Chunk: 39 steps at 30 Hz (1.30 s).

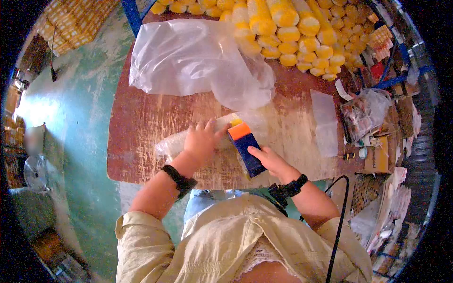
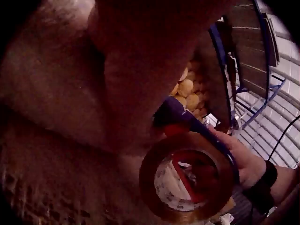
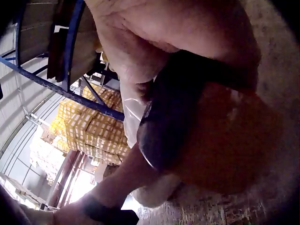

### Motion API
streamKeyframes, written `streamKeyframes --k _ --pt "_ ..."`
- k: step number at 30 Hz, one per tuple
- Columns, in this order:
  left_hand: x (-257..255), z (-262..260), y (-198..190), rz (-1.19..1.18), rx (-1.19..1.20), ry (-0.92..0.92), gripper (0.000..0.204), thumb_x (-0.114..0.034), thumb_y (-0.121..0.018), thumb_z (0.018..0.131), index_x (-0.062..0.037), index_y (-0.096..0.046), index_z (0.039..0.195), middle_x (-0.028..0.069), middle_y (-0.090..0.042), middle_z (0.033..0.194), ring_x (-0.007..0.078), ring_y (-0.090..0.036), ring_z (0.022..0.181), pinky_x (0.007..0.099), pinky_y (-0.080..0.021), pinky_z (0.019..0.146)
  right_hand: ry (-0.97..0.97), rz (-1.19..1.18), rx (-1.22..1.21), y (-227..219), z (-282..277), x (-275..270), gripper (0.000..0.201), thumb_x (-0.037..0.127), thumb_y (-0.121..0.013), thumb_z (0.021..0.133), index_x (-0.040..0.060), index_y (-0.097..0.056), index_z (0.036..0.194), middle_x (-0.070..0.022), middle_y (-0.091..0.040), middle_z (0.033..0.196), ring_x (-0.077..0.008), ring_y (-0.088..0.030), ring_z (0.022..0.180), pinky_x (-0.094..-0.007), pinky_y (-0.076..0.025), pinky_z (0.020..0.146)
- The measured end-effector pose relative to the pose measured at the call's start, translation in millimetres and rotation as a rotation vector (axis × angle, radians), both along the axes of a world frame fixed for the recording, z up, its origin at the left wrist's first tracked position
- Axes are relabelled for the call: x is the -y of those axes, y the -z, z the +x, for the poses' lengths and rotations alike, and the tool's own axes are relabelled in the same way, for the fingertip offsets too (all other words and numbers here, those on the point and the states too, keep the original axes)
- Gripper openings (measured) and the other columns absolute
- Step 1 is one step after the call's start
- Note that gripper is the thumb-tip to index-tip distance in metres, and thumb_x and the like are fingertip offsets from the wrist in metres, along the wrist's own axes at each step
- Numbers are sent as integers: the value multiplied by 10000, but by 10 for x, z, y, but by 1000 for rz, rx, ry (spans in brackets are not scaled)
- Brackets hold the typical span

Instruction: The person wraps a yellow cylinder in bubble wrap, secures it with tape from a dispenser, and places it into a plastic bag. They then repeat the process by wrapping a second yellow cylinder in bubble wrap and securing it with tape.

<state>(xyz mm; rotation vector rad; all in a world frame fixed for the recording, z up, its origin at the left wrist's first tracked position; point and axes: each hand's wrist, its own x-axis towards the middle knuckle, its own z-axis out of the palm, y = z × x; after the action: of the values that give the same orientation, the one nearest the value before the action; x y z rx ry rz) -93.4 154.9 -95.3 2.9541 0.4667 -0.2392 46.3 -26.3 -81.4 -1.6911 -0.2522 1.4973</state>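
Note:
My right hand grips a dark blue tape dispenser with an orange end, its thumb lying along the body. In the left wrist view a roll of brown tape shows on the dispenser. On the worn table lies a long roll in clear plastic, slanting up to the right, with some yellow at its far end. My left hand rests across this roll, fingers stretched out over it. The dispenser's orange end is right at the roll's yellow end. In the right wrist view the dispenser is dark and blurred.
A large translucent plastic bag lies across the far part of the table. Behind it several yellow-and-white rolls are piled up. A flat translucent sheet lies at the right, beside a cluttered shelf with a cardboard box.

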Motion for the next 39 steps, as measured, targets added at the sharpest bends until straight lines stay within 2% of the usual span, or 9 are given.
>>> streamKeyframes --k 5,8,14,18,21,27,33,36,39 --pt "-499 130 102 -483 65 6 819 -360 -720 632 -241 -322 1338 147 -378 1314 349 -439 1144 449 -394 917 -126 71 323 314 -42 188 333 334 -550 856 31 -581 988 -26 -608 784 -135 -566 636 -278 -467 560" --pt "-1041 299 481 -817 197 180 848 -329 -724 599 -150 -339 1333 172 -430 1259 397 -402 1152 435 -356 962 -43 4 140 166 -155 149 367 335 -551 853 19 -569 1039 -35 -616 825 -143 -567 669 -292 -473 619" --pt "-907 182 574 -332 405 112 851 -351 -705 657 -258 -263 1378 134 -335 1362 364 -351 1209 455 -267 1022 88 60 -4 351 -103 -135 310 351 -556 844 68 -588 967 3 -599 737 -111 -540 582 -287 -447 497" --pt "-243 -44 287 228 169 -13 825 -325 -633 725 -320 -147 1392 99 -306 1374 358 -351 1206 614 -283 919 77 -36 -90 385 -42 -141 335 299 -554 859 4 -576 1015 -29 -619 863 -106 -569 703 -259 -462 644" --pt "-305 79 419 370 110 -30 808 -312 -628 728 -307 -163 1389 101 -304 1373 350 -366 1191 560 -329 907 69 -23 -39 336 -50 -90 333 301 -563 854 0 -579 995 -33 -619 853 -111 -571 693 -262 -464 635" --pt "-69 -54 248 154 0 2 852 -359 -678 667 -288 -212 1377 120 -386 1307 341 -411 1143 505 -385 866 29 38 61 260 -152 182 331 302 -571 837 14 -580 1001 -21 -609 799 -131 -559 674 -281 -460 615" --pt "-494 91 218 -450 120 195 841 -196 -708 609 -146 -299 1342 127 -407 1282 277 -464 1107 408 -397 919 35 29 42 70 -198 329 376 287 -542 861 -7 -540 1095 -20 -600 897 -100 -548 767 -250 -450 680" --pt "-1110 255 37 -1102 25 220 788 -141 -699 606 -94 -350 1311 122 -401 1293 275 -449 1136 395 -360 966 119 124 -12 161 -252 270 370 281 -545 861 -6 -540 1093 -23 -602 914 -98 -548 785 -248 -450 690" --pt "-817 170 177 -638 274 40 748 -157 -679 638 -119 -358 1312 107 -368 1330 279 -385 1204 442 -309 1001 131 110 -77 175 -228 134 361 311 -573 839 24 -568 1058 -40 -625 881 -147 -582 746 -292 -480 671"
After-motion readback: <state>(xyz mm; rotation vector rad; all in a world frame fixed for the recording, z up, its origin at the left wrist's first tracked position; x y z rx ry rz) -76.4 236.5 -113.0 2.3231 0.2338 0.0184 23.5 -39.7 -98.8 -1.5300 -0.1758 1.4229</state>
